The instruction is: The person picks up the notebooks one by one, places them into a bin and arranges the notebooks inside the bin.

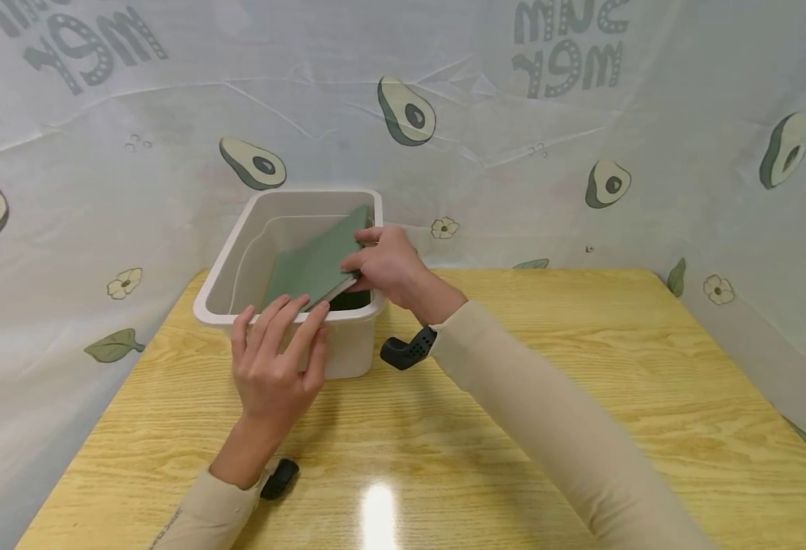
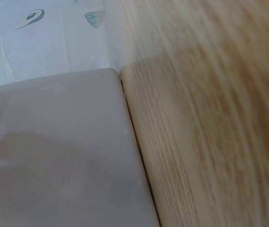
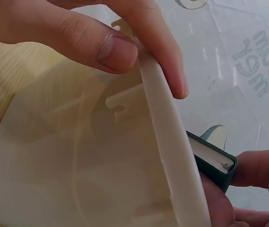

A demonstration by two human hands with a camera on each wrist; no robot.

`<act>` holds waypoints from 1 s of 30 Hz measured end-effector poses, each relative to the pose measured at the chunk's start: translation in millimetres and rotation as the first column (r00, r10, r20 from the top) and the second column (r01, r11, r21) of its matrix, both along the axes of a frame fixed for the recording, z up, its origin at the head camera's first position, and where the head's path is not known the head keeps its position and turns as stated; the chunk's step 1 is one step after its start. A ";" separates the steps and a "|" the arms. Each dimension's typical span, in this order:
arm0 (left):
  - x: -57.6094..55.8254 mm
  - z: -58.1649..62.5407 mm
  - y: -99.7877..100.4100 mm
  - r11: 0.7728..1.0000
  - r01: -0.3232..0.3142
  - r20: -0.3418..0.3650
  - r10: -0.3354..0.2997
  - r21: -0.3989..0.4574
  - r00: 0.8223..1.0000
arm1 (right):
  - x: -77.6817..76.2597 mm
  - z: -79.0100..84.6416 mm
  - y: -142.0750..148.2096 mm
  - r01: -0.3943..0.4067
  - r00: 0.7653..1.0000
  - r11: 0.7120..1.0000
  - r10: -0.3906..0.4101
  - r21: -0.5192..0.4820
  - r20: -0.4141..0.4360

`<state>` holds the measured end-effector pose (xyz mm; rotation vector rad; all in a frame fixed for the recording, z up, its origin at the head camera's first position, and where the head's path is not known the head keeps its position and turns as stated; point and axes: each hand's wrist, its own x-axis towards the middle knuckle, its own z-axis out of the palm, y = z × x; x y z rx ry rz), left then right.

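A light plastic bin (image 1: pixel 351 351) stands on the left of the table in the head view. Tilted inside it is a green hardcover book (image 1: pixel 320 256), its pale page edge facing me. My right hand (image 1: pixel 392 263) reaches over the bin's right rim and pinches the book by its side. In the right wrist view the book's corner (image 3: pixel 215 161) shows between those fingers. My left hand (image 1: pixel 275 370) holds the bin's front rim, fingers over the top beside the book's lower edge, thumb against the outer wall. Only the bin's side (image 2: pixel 63 156) fills the left wrist view, without the hand.
The wooden table (image 1: pixel 547 367) extends to the right and front of the bin. Behind it hangs a pale curtain (image 1: pixel 499 191) printed with avocados and flowers. Something dark (image 1: pixel 351 300) lies low inside the bin, under the book. Each wrist carries a black camera mount (image 1: pixel 406 351).
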<state>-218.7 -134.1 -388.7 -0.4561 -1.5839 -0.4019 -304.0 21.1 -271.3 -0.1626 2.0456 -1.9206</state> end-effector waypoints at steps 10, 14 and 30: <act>-0.4 0.8 -1.7 1.000 -0.002 0.010 0.002 -0.004 1.000 | 3.9 2.3 -1.2 0.025 1.000 0.998 -0.024 0.058 -0.013; -0.2 0.6 -1.8 1.000 -0.004 0.018 0.004 -0.010 1.000 | 4.5 1.9 0.1 0.023 1.000 0.996 -0.022 0.085 -0.020; 1.0 0.4 -0.9 1.000 0.004 0.025 -0.003 -0.012 1.000 | 14.7 -0.6 -1.3 0.049 0.980 0.969 0.000 0.243 -0.198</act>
